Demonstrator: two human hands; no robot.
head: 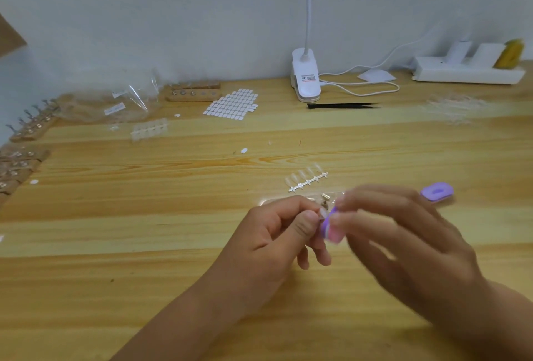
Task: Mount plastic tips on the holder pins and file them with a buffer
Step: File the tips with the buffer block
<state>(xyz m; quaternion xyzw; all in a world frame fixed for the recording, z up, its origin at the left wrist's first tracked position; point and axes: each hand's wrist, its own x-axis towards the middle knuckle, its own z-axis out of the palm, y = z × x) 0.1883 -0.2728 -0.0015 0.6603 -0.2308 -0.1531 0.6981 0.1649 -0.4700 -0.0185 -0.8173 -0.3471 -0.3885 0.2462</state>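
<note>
My left hand (pixel 284 232) pinches a small metal holder pin with a clear plastic tip (pixel 322 213) on its end, over the middle of the wooden table (pixel 144 216). My right hand (pixel 403 233), blurred, holds a small purple and pink buffer block (pixel 331 228) against that tip. Just beyond the hands lies a strip of clear plastic tips (pixel 307 177). A few loose metal pins (pixel 325 199) lie on a clear bag under the hands.
A purple oval piece (pixel 437 192) lies to the right. Black tweezers (pixel 343 105), a white clip lamp (pixel 306 78) and an adhesive tab sheet (pixel 232 102) sit farther back. Wooden holder blocks (pixel 193 92) with pins (pixel 31 127) stand at back and left. Clear bags (pixel 121 101) lie nearby.
</note>
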